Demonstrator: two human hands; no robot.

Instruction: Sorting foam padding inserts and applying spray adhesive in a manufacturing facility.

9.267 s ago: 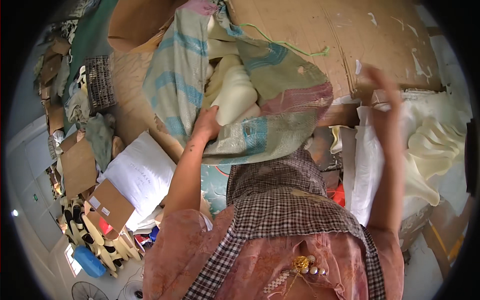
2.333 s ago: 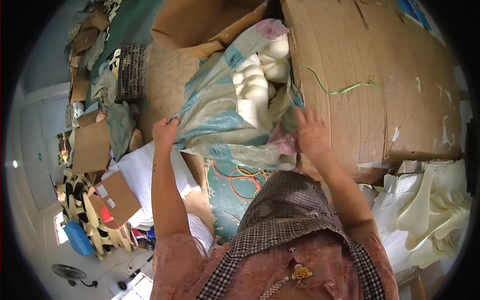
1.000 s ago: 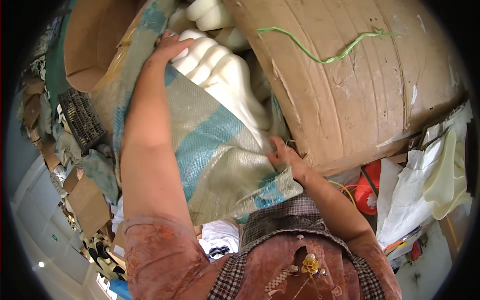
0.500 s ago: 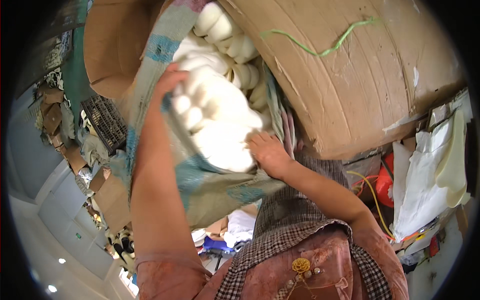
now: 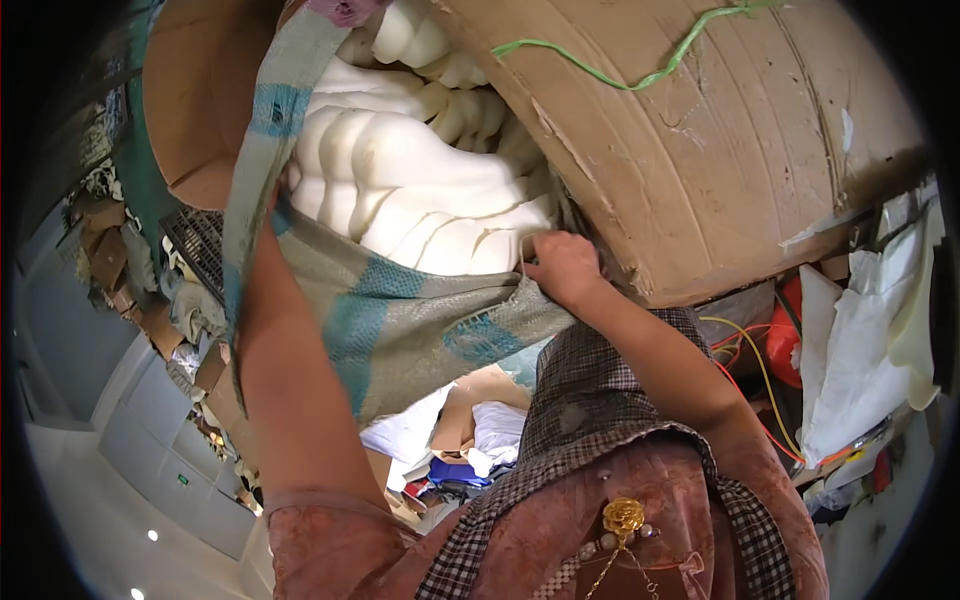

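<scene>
A large woven sack (image 5: 430,315), grey-beige with blue-green bands, gapes in front of me. Cream-white moulded pieces with rounded bulges (image 5: 385,165), foam-like in look, lie packed in rows inside its mouth. My right hand (image 5: 567,268) is closed on the sack's near right rim, with its fingers curled over the edge beside the white pieces. On the left, my left forearm (image 5: 285,340) reaches up along the sack. A strip of the sack's rim hides nearly all of that hand, so its fingers do not show.
A big, creased cardboard box (image 5: 690,150) with a green cord (image 5: 640,85) on it borders the sack on the right. An open carton (image 5: 200,110) stands at far left, above a dark plastic crate (image 5: 195,245). White sheets (image 5: 865,320) and a red object (image 5: 786,335) are at right.
My left hand has gone from showing on the sack's rim to behind it. The right hand has moved slightly right and up, from the white pieces onto the rim. The sack's mouth has spread leftward.
</scene>
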